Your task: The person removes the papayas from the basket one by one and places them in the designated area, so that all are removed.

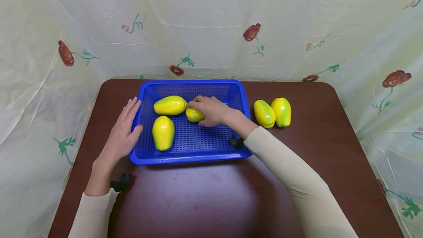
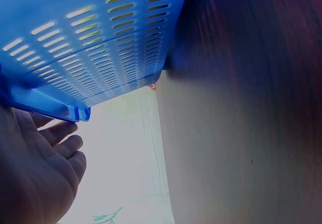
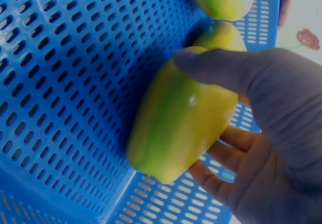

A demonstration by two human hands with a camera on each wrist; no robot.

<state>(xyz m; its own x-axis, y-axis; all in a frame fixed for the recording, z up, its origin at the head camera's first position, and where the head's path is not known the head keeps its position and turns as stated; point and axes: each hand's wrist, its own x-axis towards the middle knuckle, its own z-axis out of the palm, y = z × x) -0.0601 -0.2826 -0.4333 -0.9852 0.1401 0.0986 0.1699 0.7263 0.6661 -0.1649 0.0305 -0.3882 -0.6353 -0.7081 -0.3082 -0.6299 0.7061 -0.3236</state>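
In the head view, my right hand holds a glossy yellow-green papaya inside the blue plastic basket. The right wrist view shows the thumb across the top of this papaya and the fingers around its far side. Two more papayas are in the basket's left part: one lying sideways, one lengthwise. My left hand rests against the basket's left rim, fingers extended. From the left wrist, its fingers appear just below the rim, beside the slotted wall.
Two papayas, one greener and one yellower, lie side by side on the brown table, right of the basket. A flower-patterned cloth hangs behind the table and down both sides.
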